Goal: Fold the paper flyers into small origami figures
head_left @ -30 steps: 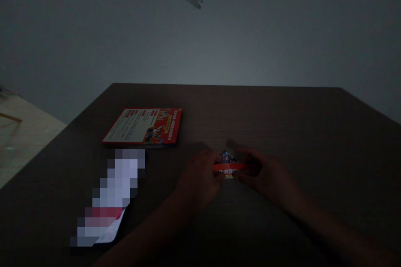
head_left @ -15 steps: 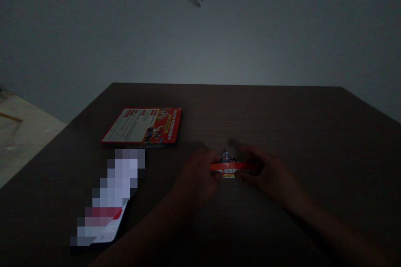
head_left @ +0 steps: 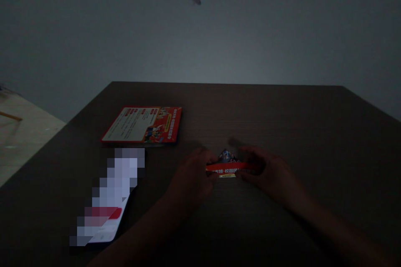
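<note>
Between my two hands is a folded paper flyer (head_left: 228,167), low over the table. Its red band carries white Chinese characters, and a dark, patterned pointed part rises behind the band. My left hand (head_left: 194,175) is closed on the flyer's left end, thumb at the near side. My right hand (head_left: 272,172) pinches the right end, its fingers curled round the far side and covering part of the print. In the dim light the exact shape of the folds cannot be made out.
A stack of red printed flyers (head_left: 142,126) lies at the left on the dark wooden table (head_left: 250,112). Nearer me is a lit phone (head_left: 105,231), its screen mostly blurred out. A pale wall (head_left: 266,29) stands behind the table.
My left hand has slid slightly left along the flyer, so more of the red band and its characters show. My right hand stays nearly in place.
</note>
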Demonstrator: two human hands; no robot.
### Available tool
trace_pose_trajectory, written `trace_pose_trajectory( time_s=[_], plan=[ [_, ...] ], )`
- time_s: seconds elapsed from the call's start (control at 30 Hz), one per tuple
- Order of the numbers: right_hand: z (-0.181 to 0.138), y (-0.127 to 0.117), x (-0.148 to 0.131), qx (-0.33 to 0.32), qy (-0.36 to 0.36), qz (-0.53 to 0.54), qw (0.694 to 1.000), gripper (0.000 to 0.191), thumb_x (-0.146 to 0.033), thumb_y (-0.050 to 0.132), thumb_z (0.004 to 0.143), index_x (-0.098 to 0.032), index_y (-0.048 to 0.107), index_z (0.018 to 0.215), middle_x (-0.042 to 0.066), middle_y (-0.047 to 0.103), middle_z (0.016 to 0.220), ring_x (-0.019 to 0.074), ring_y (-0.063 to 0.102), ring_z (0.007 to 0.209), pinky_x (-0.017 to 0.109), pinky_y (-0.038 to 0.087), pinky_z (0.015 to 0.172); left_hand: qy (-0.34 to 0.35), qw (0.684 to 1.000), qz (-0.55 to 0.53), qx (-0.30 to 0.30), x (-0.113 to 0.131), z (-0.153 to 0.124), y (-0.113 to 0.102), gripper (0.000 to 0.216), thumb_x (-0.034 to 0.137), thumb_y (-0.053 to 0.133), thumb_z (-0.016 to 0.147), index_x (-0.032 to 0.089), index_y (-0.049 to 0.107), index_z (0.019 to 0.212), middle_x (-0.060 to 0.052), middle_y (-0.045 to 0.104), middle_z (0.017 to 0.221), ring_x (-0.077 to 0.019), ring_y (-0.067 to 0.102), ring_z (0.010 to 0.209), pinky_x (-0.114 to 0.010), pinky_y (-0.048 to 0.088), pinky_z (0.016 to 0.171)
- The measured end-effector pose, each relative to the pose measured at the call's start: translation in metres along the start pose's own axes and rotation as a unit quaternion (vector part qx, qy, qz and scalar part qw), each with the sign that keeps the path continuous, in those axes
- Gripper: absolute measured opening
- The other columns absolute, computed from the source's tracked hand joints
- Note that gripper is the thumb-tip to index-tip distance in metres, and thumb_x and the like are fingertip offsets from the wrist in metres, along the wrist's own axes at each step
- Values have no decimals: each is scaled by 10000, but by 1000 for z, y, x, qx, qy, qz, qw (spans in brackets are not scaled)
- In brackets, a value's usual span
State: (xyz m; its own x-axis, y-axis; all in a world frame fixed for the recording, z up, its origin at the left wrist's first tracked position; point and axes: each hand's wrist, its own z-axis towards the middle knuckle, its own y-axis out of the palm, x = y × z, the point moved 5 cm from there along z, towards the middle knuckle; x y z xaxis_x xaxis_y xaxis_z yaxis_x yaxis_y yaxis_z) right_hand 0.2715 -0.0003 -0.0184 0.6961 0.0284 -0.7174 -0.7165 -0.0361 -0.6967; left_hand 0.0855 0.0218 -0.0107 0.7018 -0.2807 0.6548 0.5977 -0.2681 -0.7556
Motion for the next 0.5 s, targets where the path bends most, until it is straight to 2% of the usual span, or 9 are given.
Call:
trace_pose_trajectory(
  time_s=[0.23,0.5],
  plan=[
    [0,1,1,-4,-2,-13,1000,461,-253,681,687,-209,577,1134,21,702,841,187,665,702,316,529,643,-27,998,23,-43,1,6,1,235,170,652,711,210,636,942,-26,683,944,-204,628,890,-303,458,763],
    [1,-1,-1,-14,18,-7,1000,462,-262,669,686,-203,580,1136,23,693,842,182,655,704,301,517,643,-58,994,49,-72,-4,9,-2,213,204,642,697,217,645,909,-22,694,917,-205,638,864,-268,443,696]
  ],
)
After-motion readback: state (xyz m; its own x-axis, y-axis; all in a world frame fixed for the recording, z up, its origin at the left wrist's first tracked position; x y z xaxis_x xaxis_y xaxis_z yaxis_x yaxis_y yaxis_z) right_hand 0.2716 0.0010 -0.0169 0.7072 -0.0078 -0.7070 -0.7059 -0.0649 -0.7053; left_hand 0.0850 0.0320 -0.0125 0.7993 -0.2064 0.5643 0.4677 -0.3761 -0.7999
